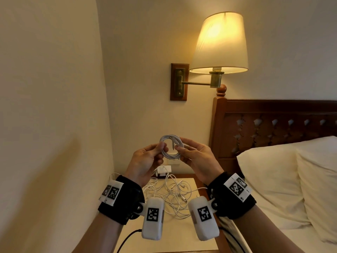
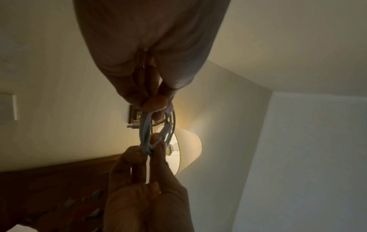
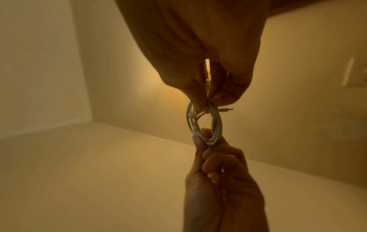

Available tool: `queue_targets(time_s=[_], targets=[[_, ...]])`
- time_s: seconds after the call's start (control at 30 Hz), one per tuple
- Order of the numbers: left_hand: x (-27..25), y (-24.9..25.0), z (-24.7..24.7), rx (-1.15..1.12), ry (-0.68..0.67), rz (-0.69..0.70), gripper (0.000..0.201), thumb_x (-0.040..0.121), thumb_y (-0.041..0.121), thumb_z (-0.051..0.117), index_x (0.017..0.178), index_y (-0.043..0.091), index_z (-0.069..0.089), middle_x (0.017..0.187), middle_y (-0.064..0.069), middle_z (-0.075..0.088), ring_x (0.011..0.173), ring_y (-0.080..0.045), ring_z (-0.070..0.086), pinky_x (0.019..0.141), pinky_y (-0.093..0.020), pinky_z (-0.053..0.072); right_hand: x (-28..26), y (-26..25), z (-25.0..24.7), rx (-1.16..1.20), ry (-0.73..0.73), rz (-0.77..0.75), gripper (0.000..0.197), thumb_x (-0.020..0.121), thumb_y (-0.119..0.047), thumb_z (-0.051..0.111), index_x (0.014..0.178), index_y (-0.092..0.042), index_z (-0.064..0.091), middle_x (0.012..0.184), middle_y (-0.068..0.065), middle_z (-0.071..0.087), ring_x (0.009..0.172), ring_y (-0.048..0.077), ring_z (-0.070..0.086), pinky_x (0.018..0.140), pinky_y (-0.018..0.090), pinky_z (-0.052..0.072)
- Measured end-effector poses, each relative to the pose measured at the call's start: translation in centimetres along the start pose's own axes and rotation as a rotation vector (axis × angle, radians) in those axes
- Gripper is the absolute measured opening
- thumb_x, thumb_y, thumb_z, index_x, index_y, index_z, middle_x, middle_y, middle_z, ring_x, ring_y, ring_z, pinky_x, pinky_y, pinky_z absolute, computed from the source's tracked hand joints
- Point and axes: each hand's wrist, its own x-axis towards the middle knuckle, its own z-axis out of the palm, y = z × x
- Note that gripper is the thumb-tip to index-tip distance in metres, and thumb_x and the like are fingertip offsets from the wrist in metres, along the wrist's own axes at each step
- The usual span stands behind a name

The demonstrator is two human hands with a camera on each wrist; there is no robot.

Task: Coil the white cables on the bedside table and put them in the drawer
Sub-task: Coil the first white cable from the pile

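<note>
In the head view the wrist cameras [image 1: 153, 219] and both forearms cover the near part of the table [image 1: 189, 181], and the loose white cables [image 1: 175, 194] run beneath them, so their near ends are hidden. The drawer is out of sight below the picture's bottom edge. The charger [image 1: 164, 169] at the table's far side is half covered by the left hand [image 1: 145, 161], and the bed [image 1: 284, 198] is cut off at the right edge.
</note>
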Motion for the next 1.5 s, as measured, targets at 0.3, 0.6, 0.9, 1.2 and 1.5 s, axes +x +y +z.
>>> queue_targets(time_s=[0.3, 0.6, 0.9, 1.2, 1.5], targets=[[0.3, -0.1, 0.1, -0.105, 0.089, -0.097, 0.016, 0.088, 0.017, 0.067, 0.088, 0.001, 0.069, 0.070, -0.003, 0.065, 0.046, -0.003, 0.050, 0.044, -0.013, 0.048, 0.0, 0.1, -0.2, 0.071, -0.089, 0.048, 0.022, 0.091, 0.001, 0.058, 0.112, -0.007, 0.057, 0.088, 0.007, 0.072, 0.081, 0.015, 0.065, 0.076, 0.028, 0.048], [-0.3, 0.3, 1.0, -0.064, 0.057, 0.015, 0.020, 0.089, 0.018, 0.066, 0.093, 0.000, 0.070, 0.069, -0.003, 0.064, 0.049, -0.006, 0.047, 0.046, -0.017, 0.047, 0.0, -0.9, -1.0, -0.182, -0.153, 0.142, 0.028, 0.091, -0.011, 0.062, 0.119, -0.011, 0.060, 0.092, -0.001, 0.071, 0.094, 0.013, 0.060, 0.077, 0.037, 0.039], [-0.5, -0.3, 1.8, -0.072, 0.089, 0.020, 0.021, 0.091, 0.018, 0.064, 0.091, -0.002, 0.070, 0.069, -0.004, 0.061, 0.048, -0.004, 0.045, 0.049, -0.018, 0.051, -0.1, -1.9, -1.1, -0.221, -0.199, 0.245, 0.014, 0.098, -0.009, 0.052, 0.105, -0.010, 0.064, 0.101, 0.010, 0.062, 0.094, 0.019, 0.052, 0.067, 0.028, 0.049], [-0.5, -0.3, 1.9, -0.034, 0.153, 0.017, 0.018, 0.089, 0.016, 0.067, 0.084, 0.000, 0.072, 0.066, -0.004, 0.061, 0.049, -0.006, 0.048, 0.049, -0.018, 0.050, -0.8, -2.2, -1.5, -0.261, -0.253, 0.292, 0.022, 0.097, -0.003, 0.050, 0.110, -0.014, 0.065, 0.097, 0.003, 0.063, 0.078, 0.014, 0.050, 0.067, 0.031, 0.046], [-0.8, -0.6, 2.0, 0.010, 0.099, 0.077, 0.017, 0.091, 0.015, 0.062, 0.092, -0.001, 0.070, 0.067, -0.003, 0.060, 0.049, -0.005, 0.051, 0.054, -0.019, 0.054, -0.6, -1.2, -0.5, -0.340, -0.006, -0.003, 0.021, 0.095, -0.023, 0.060, 0.104, -0.004, 0.065, 0.088, 0.012, 0.063, 0.068, 0.017, 0.062, 0.060, 0.029, 0.056]])
